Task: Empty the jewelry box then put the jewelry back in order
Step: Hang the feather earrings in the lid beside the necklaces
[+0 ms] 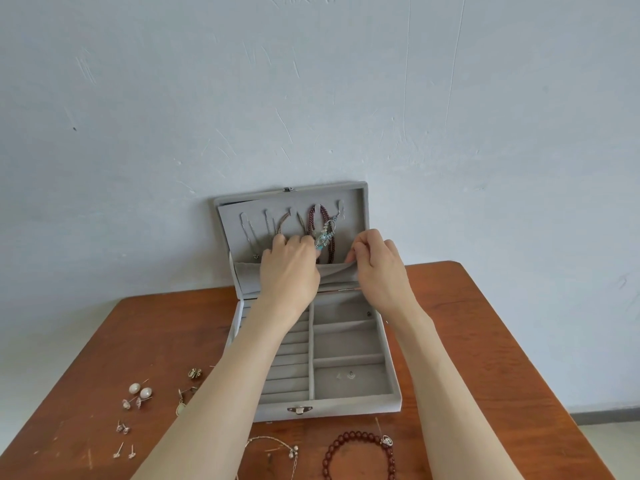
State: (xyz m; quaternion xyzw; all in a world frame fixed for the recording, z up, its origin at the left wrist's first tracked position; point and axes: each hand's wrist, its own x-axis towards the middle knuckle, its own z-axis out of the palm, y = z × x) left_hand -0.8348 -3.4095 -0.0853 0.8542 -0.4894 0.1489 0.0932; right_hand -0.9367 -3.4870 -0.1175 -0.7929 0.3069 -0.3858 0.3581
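Standing open against a pale wall, a grey velvet jewelry box (313, 344) sits at the middle of a wooden table (485, 341), its lid (291, 230) upright and several necklaces (320, 230) hanging from hooks inside it. A person's right hand (377, 261) pinches the edge of the lid's fabric pocket (337, 271) and pulls it open, while the left hand (291, 268) reaches among the hanging chains, fingers curled; whether it grips one cannot be told. The tray's ring rolls and compartments look almost bare, with only a few tiny pieces (349, 375) left in the near right compartment. Earrings (140, 393) lie scattered on the table to the left, and a thin chain (273, 448) and a red bead bracelet (360, 455) rest in front of the box. Emptying appears well along but unfinished: the lid's necklaces remain, and the orderly refilling has yet to start.
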